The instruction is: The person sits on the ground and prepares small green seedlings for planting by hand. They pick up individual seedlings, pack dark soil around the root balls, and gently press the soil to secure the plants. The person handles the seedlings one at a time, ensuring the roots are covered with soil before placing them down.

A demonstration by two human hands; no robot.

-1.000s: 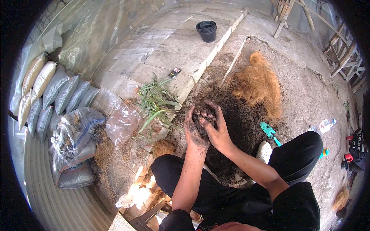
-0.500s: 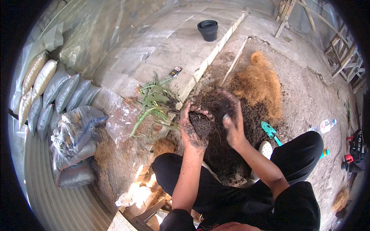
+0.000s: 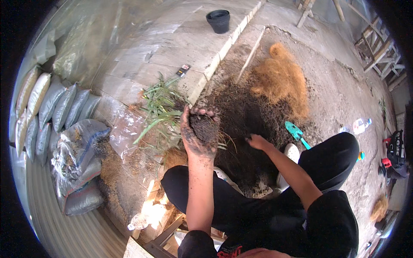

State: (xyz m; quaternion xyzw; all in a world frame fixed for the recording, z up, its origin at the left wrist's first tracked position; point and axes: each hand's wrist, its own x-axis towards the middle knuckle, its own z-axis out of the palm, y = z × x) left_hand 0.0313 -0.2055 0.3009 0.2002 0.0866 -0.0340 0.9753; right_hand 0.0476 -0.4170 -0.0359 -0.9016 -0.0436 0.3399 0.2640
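Observation:
My left hand point(image 3: 197, 144), dirty with soil and palm up, cups a dark clump of soil point(image 3: 204, 127), with its fingers curled round the far side. My right hand point(image 3: 257, 142) reaches down into the heap of dark soil point(image 3: 248, 165) between my feet; its fingers are lost against the dark soil. Past the heap lies a mass of brown coconut fibre point(image 3: 282, 84). A turquoise trowel point(image 3: 297, 132) rests at the heap's right edge. Just left of my left hand, long-leaved green plants point(image 3: 161, 103) lie on the ground.
Black nested pots point(image 3: 218, 21) stand on the paving at the back. Filled sacks point(image 3: 56, 101) are stacked at the left, near an opened bag point(image 3: 79, 150). A plastic bottle point(image 3: 361, 125) lies at the right, and a white clog point(image 3: 291, 155) is on my foot.
My right hand has dropped away from beside the left hand and down to the soil heap. The left hand still holds the soil clump. The whole view has shifted slightly.

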